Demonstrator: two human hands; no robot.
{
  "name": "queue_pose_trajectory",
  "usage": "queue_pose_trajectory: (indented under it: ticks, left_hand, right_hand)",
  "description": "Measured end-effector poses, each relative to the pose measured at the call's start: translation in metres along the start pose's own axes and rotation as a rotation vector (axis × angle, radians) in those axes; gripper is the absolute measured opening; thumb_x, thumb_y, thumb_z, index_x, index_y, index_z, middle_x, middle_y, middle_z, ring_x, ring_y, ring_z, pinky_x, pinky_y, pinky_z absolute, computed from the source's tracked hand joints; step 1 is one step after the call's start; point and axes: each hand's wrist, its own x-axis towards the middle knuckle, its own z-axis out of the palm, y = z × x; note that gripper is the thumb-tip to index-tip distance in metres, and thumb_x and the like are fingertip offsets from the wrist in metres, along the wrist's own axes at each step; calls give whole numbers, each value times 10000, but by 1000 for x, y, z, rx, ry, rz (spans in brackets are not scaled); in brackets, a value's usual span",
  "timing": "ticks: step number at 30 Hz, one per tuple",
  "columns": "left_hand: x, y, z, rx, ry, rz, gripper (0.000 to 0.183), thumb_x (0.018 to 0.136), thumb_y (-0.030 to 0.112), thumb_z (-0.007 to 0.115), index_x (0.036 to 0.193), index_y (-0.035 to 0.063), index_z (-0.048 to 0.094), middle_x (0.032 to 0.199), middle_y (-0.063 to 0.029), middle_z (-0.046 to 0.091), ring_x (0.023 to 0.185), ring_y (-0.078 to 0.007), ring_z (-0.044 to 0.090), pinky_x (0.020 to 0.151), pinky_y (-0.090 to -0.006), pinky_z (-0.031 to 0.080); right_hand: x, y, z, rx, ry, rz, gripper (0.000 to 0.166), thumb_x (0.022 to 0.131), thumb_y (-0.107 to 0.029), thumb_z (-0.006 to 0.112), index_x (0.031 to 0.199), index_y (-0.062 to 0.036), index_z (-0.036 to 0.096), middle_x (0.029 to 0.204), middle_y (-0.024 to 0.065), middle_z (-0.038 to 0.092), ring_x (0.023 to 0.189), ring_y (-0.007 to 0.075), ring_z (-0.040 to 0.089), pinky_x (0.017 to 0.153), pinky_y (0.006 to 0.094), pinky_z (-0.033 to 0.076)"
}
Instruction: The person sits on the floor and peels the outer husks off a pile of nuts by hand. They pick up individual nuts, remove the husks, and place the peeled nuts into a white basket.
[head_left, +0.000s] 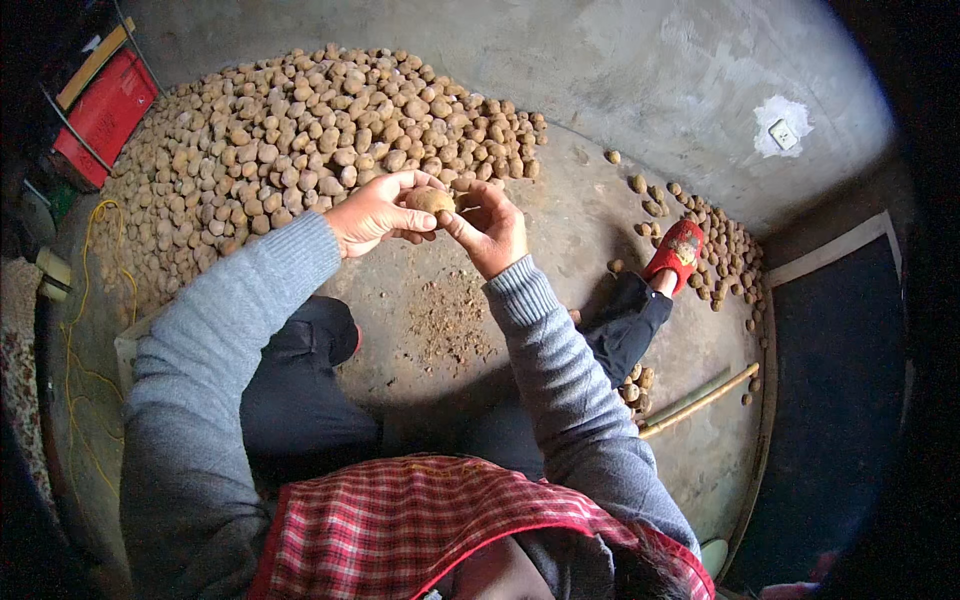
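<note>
A brown potato (430, 200) is held up in front of me above the concrete floor. My left hand (390, 214) grips it from the left, thumb along its lower side. From the right, my right hand (489, 225) touches the potato's end with the thumb; its other fingers are curled, and whether they bear on the potato is hard to tell. Beyond both hands spreads a large heap of potatoes (300, 135) against the wall. Brown crumbs (450, 322) lie scattered on the floor below my hands.
A smaller group of potatoes (724, 247) lies by the right wall, near my red slipper (679, 251). Two sticks (701, 400) rest on the floor at right, beside a few potatoes (637, 382). A yellow cord (69, 352) trails at left, below a red object (105, 116).
</note>
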Motion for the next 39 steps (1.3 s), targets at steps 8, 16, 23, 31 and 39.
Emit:
queue_pose_trajectory:
  ticks: [8,16,23,31,39]
  left_hand:
    - [-8,-3,-3,166,-25,133,435,691,4,660,1082,51,473,945,-43,545,853,-124,546,721,-242,472]
    - [-13,-3,12,259,-69,204,598,678,-36,641,1212,78,396,1026,-46,501,966,-137,503,860,-270,419]
    - [-17,0,18,196,-149,180,699,655,-87,615,1267,58,311,1089,-69,493,974,-130,497,851,-263,427]
    - [-22,2,29,486,-126,259,617,644,-37,665,1208,19,420,1058,-50,533,968,-109,494,855,-265,419]
    - [-23,5,31,497,-204,286,746,629,-62,647,1284,63,314,1170,-94,498,1063,-152,475,910,-290,389]
  right_hand:
    - [-10,11,-5,210,-88,65,382,764,-51,621,1115,-18,475,908,45,564,764,114,571,632,230,481]
    - [-28,10,12,282,49,52,339,715,-86,695,995,-9,519,864,57,579,734,117,575,642,236,489]
    - [-36,2,11,91,137,-58,346,685,-125,727,959,-18,545,827,28,588,723,101,568,649,231,477]
    - [-35,-7,8,60,85,-95,229,697,-122,716,850,-3,594,808,32,587,719,103,576,647,236,478]
    - [-43,-7,0,119,187,4,100,783,-39,603,867,13,588,802,47,606,699,93,567,651,230,478]
